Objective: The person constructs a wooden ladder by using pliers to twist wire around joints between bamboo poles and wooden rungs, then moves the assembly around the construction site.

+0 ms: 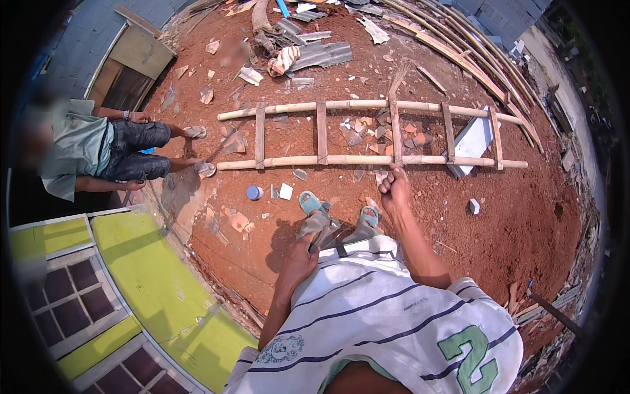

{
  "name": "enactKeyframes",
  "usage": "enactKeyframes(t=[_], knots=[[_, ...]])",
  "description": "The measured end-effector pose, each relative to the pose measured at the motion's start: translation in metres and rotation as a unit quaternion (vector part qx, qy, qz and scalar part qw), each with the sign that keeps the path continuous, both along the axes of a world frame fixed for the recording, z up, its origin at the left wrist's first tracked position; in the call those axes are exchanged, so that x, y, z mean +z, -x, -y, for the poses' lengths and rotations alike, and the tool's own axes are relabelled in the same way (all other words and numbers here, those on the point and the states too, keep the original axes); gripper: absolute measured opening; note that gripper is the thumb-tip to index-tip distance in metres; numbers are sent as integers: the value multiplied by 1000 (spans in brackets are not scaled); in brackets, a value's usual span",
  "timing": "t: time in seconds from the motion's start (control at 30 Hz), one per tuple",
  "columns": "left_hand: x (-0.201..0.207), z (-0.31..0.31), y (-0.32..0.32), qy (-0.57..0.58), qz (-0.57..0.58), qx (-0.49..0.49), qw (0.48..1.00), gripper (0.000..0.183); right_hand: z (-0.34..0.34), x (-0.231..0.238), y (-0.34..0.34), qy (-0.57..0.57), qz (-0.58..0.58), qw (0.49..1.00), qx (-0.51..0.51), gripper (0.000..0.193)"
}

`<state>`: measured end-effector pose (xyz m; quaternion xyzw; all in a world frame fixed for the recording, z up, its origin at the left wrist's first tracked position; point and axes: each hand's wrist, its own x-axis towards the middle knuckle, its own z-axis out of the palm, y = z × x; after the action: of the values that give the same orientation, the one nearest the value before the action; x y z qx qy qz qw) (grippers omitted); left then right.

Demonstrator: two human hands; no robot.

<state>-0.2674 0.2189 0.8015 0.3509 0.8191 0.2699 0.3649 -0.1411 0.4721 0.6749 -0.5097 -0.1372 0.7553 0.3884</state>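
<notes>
My right hand (395, 186) is closed just on the near side of a bamboo ladder (289, 161), round the end of what looks like a stick broom (398, 77). The broom runs away from me across the ladder, in line with a rung, its thin bristles fanning out past the far rail. My left hand (299, 264) is by my left thigh with its fingers curled; a greyish thing (326, 234) shows beside it, too unclear to name. The ladder lies crosswise on the red soil ahead of my feet, with wooden rungs between two bamboo rails.
A co-worker (98, 144) stands left of the ladder. A white panel (474, 141) lies under its right end. Broken tiles (415, 134) show between the rungs. Corrugated sheets (323, 55) lie beyond, long poles (472, 59) at far right. A blue-lidded tub (254, 192) stands near my feet.
</notes>
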Motion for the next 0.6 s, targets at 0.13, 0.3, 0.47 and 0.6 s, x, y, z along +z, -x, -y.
enactKeyframes(t=[0.13, 0.3, 0.47, 0.6], knots=[[7, -6, 46, 28, 52, -80, 995, 41, 10, -9, 7, 31, -11, 998, -56, 14], [-19, 4, 98, -55, -9, -230, 972, 34, 14, 11, 45, 51, -98, 982, -155, 14], [-15, -22, 142, 31, 78, -224, 971, 30, 16, 30, 64, -31, -92, 973, -210, 16], [5, -53, 156, 125, 143, -233, 954, 27, 15, 44, 70, -75, -53, 967, -237, 17]])
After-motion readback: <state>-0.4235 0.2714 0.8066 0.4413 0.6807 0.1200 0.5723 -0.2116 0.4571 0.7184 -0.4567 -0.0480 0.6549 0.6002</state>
